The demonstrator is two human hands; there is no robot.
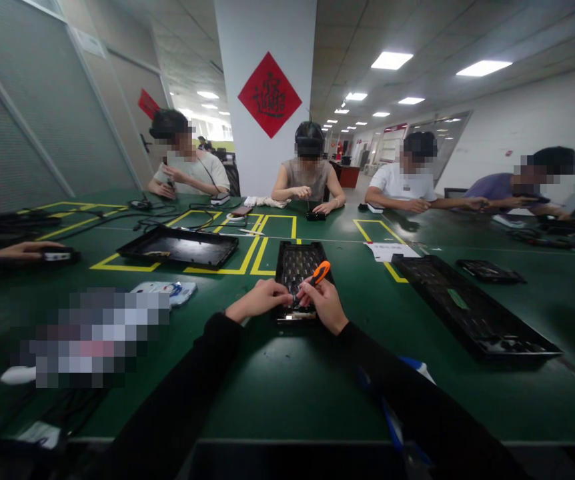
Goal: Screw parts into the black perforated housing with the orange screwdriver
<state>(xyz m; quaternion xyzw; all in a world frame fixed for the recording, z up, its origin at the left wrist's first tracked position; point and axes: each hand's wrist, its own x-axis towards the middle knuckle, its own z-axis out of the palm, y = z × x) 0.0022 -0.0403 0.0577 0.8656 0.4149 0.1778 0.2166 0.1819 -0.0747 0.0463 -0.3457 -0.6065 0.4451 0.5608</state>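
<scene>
A black rectangular plastic case (303,252) lies lengthwise in front of me, with rows of small raised or sunken spots inside it. My right hand (325,303) is closed around a screwdriver (321,272) with an orange and black handle, which slants up to the right over the case. From the other side, my left hand (263,298) reaches over the near part of the case with its fingers drawn together. Its fingertips almost meet those of the right hand, and anything between them is too small to make out. A light, shiny strip (295,318) shows at the case's near end.
A long black tray (467,303) with a green piece in it lies at the right, beside a smaller black tray (490,271). Another black tray (182,248) lies left. A plastic packet (180,291) rests nearer me. Several people work around the green table (262,393).
</scene>
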